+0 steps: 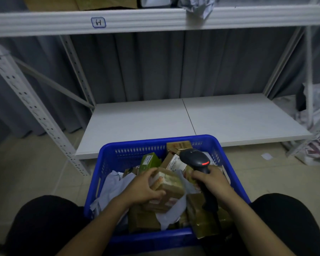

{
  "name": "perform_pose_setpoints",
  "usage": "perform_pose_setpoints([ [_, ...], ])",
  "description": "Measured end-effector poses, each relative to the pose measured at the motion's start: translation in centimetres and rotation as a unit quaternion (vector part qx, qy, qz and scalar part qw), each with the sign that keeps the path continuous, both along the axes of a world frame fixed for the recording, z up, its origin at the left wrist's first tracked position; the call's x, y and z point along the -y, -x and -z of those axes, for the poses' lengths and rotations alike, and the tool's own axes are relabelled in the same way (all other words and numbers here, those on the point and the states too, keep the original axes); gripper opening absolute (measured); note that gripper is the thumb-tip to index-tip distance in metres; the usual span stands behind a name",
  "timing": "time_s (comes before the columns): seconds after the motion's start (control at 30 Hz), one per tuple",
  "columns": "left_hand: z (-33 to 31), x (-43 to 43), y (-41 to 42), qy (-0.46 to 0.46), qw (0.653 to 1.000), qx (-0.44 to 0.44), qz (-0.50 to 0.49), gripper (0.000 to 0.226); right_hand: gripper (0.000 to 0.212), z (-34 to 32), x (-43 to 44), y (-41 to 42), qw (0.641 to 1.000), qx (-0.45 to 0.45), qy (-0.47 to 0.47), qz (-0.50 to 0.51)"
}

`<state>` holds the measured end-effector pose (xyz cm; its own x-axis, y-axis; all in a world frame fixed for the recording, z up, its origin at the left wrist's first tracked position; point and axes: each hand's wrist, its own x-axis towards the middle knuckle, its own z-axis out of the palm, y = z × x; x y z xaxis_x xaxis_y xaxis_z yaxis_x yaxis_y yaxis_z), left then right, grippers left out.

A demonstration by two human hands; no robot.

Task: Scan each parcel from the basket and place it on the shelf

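Note:
A blue plastic basket [155,145] stands on the floor between my knees, full of several cardboard and bagged parcels. My left hand [144,187] grips a small brown taped box [171,189] lying on top of the pile. My right hand [212,182] holds a black handheld scanner [196,159] by its handle, its head over the basket's right side with a red light showing. The low white shelf board [174,121] lies just beyond the basket with nothing on it.
White slotted shelf posts [31,108] rise at left and right. The upper shelf beam [155,19], labelled 6-1, carries boxes and a grey bag [198,6]. Bagged goods [318,145] sit on the floor at right. A grey curtain hangs behind. My knees flank the basket.

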<state>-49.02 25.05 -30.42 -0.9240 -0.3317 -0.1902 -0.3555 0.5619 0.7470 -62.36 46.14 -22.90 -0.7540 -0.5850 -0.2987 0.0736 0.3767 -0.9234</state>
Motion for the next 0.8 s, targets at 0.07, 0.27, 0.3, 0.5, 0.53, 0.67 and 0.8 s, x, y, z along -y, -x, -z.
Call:
perform_pose_setpoints([
  [0.07, -0.7, -0.1, -0.1, -0.1, 0.99, -0.051, -0.083, 0.079, 0.006, 0.1, 0.2, -0.1, 1.0, 0.014, 0.015, 0.017],
  [0.27, -2.9, -0.3, -1.0, -0.348, 0.888, -0.227, -0.198, 0.082, 0.025, 0.1, 2.5, -0.7, 0.979, 0.165, 0.085, 0.088],
  [0.3, -3.1, -0.5, -1.1, -0.373, 0.877, -0.228, -0.199, 0.083, 0.024, 0.1, 2.6, -0.8, 0.971, 0.199, 0.1, 0.092],
  [0.5, -4.4, 0.5, -2.7, -0.336, 0.907, -0.217, -0.136, 0.067, 0.022, -0.5, 3.5, -1.2, 0.948, 0.194, 0.216, 0.128],
  [0.53, -4.6, 0.7, -2.8, -0.335, 0.908, -0.21, -0.139, 0.062, 0.025, -0.6, 3.6, -1.1, 0.95, 0.175, 0.223, 0.13],
  [0.67, -4.3, 0.8, -2.4, -0.327, 0.898, -0.212, -0.204, 0.036, 0.025, -0.9, 4.0, -1.7, 0.95, 0.175, 0.227, 0.128],
  [0.8, -4.0, 0.8, -2.5, -0.326, 0.892, -0.235, -0.207, 0.05, 0.017, -1.0, 4.5, -2.5, 0.947, 0.178, 0.228, 0.142],
])
